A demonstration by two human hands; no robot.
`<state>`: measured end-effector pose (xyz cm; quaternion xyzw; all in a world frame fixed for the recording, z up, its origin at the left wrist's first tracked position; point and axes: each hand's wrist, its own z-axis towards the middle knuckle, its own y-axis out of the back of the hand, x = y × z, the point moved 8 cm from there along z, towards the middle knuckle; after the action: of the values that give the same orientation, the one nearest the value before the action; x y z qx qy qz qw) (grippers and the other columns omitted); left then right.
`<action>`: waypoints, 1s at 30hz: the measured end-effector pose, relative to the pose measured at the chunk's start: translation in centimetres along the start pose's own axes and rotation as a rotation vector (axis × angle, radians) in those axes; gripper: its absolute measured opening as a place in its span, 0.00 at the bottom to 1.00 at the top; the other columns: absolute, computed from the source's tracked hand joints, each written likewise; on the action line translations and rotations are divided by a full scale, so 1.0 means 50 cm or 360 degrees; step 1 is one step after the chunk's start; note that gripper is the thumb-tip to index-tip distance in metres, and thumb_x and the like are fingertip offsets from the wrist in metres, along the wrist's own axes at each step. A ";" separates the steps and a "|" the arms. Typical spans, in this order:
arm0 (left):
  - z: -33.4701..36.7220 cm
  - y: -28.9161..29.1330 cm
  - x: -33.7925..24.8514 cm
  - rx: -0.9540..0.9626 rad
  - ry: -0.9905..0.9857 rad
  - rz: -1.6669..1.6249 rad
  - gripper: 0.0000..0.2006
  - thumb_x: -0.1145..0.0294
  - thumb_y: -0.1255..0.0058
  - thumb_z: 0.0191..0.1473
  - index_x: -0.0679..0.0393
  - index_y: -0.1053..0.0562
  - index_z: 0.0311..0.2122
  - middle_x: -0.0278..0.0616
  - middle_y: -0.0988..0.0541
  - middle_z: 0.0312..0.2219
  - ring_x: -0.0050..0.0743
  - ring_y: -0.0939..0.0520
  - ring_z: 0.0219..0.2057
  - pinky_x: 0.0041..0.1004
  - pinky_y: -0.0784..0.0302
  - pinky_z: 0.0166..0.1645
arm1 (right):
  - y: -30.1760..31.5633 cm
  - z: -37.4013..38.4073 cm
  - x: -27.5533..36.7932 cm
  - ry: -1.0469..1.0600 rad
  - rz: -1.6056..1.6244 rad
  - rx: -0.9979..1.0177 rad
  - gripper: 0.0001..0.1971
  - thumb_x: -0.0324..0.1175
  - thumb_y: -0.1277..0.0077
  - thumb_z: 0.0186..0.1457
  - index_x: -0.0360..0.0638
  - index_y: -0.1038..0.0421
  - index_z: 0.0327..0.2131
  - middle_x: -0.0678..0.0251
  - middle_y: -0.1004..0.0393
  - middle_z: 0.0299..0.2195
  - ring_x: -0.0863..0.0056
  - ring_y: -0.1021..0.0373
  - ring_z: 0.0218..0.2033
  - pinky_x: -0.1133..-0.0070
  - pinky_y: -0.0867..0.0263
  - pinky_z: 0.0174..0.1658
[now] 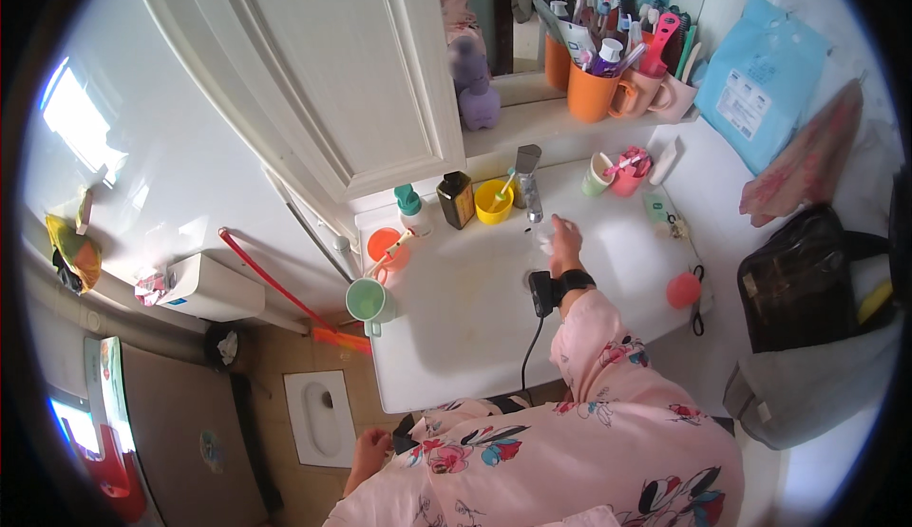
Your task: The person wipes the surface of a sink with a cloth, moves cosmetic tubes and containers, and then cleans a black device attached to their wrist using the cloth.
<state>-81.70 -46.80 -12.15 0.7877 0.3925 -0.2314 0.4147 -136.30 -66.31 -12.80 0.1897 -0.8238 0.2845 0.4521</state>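
My right hand (567, 240) reaches over the white sink (456, 337), just below and beside the metal faucet (533, 194). Its fingers are curled, with a whitish, see-through patch at their left side; whether that is water or a small clear thing I cannot make out. A black device (541, 292) with a cable is strapped to that wrist. Low at the left, outside the sink's front edge, hangs my left hand (373, 448), its fingers folded in. What it holds, if anything, is hidden. Behind the faucet's left side stands a yellow cup (493, 206) with a toothbrush in it.
Left on the sink rim are a green mug (368, 303), an orange cup (388, 245), a green-capped bottle (409, 207) and a dark bottle (456, 199). At right lie a pink ball (682, 290) and scissors (700, 304). A squat toilet (320, 418) is in the floor.
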 end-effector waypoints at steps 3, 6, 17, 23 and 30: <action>0.007 0.001 0.016 0.0022 -0.0040 -0.0009 0.08 0.71 0.56 0.48 0.64 0.30 0.32 0.39 0.25 0.22 0.23 0.24 0.23 0.24 0.29 0.26 | -0.053 -0.039 0.160 0.1043 -0.0946 -0.0150 0.20 0.26 0.52 0.41 0.42 0.36 0.43 0.60 0.34 0.41 0.66 0.35 0.41 0.75 0.38 0.42; 0.015 -0.011 0.036 0.0058 -0.0038 -0.0087 0.08 0.71 0.56 0.48 0.64 0.30 0.31 0.39 0.24 0.22 0.23 0.24 0.23 0.23 0.30 0.26 | -0.158 -0.173 0.271 0.1867 -0.1258 0.0020 0.23 0.22 0.56 0.41 0.43 0.39 0.45 0.59 0.37 0.45 0.62 0.35 0.42 0.74 0.38 0.44; 0.045 -0.024 0.049 0.0051 0.0048 -0.0217 0.07 0.70 0.56 0.49 0.62 0.30 0.32 0.37 0.24 0.22 0.22 0.25 0.22 0.22 0.31 0.25 | -0.135 -0.232 0.188 0.1228 -0.1294 0.0580 0.24 0.20 0.58 0.43 0.43 0.42 0.49 0.59 0.37 0.47 0.66 0.36 0.45 0.75 0.37 0.44; 0.034 -0.036 0.043 0.0110 0.0136 -0.0301 0.06 0.70 0.56 0.49 0.61 0.31 0.32 0.37 0.25 0.22 0.22 0.25 0.22 0.22 0.31 0.24 | 0.220 -0.116 -0.125 -0.0352 0.0188 0.0280 0.15 0.30 0.54 0.50 0.44 0.38 0.43 0.65 0.31 0.31 0.74 0.33 0.28 0.77 0.35 0.28; 0.023 -0.046 0.014 0.0197 0.0064 -0.0138 0.07 0.70 0.56 0.49 0.61 0.31 0.31 0.37 0.25 0.21 0.22 0.25 0.22 0.22 0.31 0.24 | 0.291 -0.172 -0.124 -0.0302 0.0118 0.0027 0.19 0.24 0.55 0.48 0.43 0.43 0.46 0.61 0.35 0.34 0.72 0.34 0.32 0.78 0.35 0.32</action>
<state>-83.19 -46.64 -14.34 0.7985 0.4194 -0.2570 0.3470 -135.86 -49.32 -18.72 0.1890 -0.8670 0.2888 0.3595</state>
